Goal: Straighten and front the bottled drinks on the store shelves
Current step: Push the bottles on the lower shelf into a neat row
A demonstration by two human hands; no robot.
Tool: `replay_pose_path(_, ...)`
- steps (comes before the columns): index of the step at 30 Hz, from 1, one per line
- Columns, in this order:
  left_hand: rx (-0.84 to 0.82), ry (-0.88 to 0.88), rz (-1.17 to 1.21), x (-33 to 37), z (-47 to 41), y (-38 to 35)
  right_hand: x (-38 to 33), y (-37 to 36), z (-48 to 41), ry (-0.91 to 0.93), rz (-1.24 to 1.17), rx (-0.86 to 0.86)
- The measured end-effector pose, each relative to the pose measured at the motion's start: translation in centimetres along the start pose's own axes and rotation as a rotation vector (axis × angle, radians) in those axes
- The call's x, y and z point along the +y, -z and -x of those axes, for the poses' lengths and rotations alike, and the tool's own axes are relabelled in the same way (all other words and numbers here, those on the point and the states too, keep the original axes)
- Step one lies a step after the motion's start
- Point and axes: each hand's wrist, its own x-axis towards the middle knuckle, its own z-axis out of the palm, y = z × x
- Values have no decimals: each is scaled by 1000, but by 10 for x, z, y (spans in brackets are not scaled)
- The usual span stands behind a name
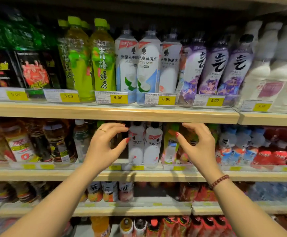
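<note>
Two white electrolyte-water bottles [144, 146] stand upright side by side at the front of the second shelf [156, 175]. My left hand [105, 144] hovers just left of them, fingers curled and apart, holding nothing. To their right, my right hand [197, 146] floats in front of a green-and-peach labelled bottle [171, 146], fingers spread, also empty. Neither hand clearly touches a bottle. On the top shelf [112, 113] stand green tea bottles [101, 57], white coconut electrolyte bottles [139, 65] and purple bottles [216, 67].
Dark tea bottles [37, 141] fill the second shelf's left, red and blue sports drinks [259, 147] its right. Yellow price tags [118, 97] line the shelf edges. Lower shelves [130, 209] hold more small bottles. The top shelf's lip overhangs just above my fingers.
</note>
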Motion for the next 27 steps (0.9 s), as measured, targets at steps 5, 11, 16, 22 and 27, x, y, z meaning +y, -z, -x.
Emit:
replay_pose_path(5,-123,148,-130,-41,51,4,-6,-46,24,-108,-49,-178)
replay_pose_path(11,-197,354,-211,-94,86,20,-31,-112,41,-157,-130,-401)
replay_pose_path(16,-339,395,-267,-131,92,30,-51,-164,50,-196,-100,-541)
replay_pose_path(22,-453,368,-354,-171,95,34,-61,-220,52,-315,40,-640)
replay_pose_path(27,-552,332,-432,-206,102,33,-62,-259,51,-475,194,-662)
